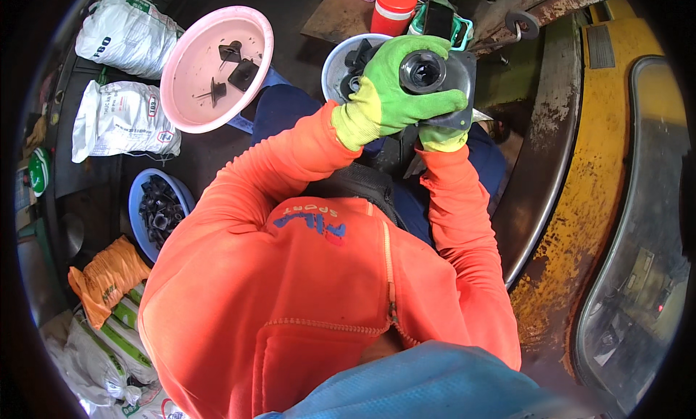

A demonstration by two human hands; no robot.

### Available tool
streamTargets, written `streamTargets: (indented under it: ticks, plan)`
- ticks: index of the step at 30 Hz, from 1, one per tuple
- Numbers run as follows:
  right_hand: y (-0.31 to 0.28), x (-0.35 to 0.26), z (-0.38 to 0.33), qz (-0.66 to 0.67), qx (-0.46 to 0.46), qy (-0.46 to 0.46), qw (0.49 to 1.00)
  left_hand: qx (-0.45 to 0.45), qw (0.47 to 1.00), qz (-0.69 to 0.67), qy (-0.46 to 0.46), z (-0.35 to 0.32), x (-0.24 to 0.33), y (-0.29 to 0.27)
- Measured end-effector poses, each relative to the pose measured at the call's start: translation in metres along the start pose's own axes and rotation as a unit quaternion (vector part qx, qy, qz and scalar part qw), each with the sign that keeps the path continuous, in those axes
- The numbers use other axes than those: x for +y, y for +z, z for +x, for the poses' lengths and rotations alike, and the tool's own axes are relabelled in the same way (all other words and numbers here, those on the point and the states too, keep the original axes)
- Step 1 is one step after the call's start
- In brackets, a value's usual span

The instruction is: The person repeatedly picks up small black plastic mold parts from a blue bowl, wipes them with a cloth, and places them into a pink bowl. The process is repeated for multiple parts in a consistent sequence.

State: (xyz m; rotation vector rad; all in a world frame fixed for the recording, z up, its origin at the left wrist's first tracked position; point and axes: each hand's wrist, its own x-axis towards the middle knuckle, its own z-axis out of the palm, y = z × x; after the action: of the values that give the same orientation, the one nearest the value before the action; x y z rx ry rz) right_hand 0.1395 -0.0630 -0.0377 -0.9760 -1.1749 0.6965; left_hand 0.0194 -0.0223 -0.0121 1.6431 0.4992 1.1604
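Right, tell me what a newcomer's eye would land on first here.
Probably the bright orange-red jacket, filling the middle and lower view, then the left hand in its vivid green glove, gripping a black part at upper centre. The pink basin at upper left, with a few black pieces in it, stands out next. On the right, a yellow panel shows rusty patches.

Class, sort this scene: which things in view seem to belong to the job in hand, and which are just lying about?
Likely the job's:
black part, gripped by the left hand; right hand mostly hidden behind it
pink basin with black pieces
blue tub of dark pieces

Probably just lying about:
white sacks
orange bag
red-and-white container
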Motion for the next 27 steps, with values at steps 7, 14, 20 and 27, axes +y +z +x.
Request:
streamTargets:
  ticks: [7, 14, 20, 27]
  plan:
    - [0.002, -0.001, -0.006, 0.08, -0.061, 0.031, 0.994, 0.014, 0.993, 0.069, 0.094, 0.004, -0.006, 0.0]
    - [0.0, -0.009, 0.004, -0.103, -0.106, -0.004, 0.989, -0.089, 0.983, 0.022, 0.157, 0.017, -0.009, -0.017]
    - [-0.019, -0.011, -0.002, -0.251, -0.219, -0.076, 0.94, -0.195, 0.971, -0.022, 0.136, 0.022, -0.009, -0.03]
    - [-0.032, 0.018, -0.026, -0.156, -0.335, -0.028, 0.929, -0.398, 0.905, -0.133, 0.073, 0.027, -0.012, -0.041]
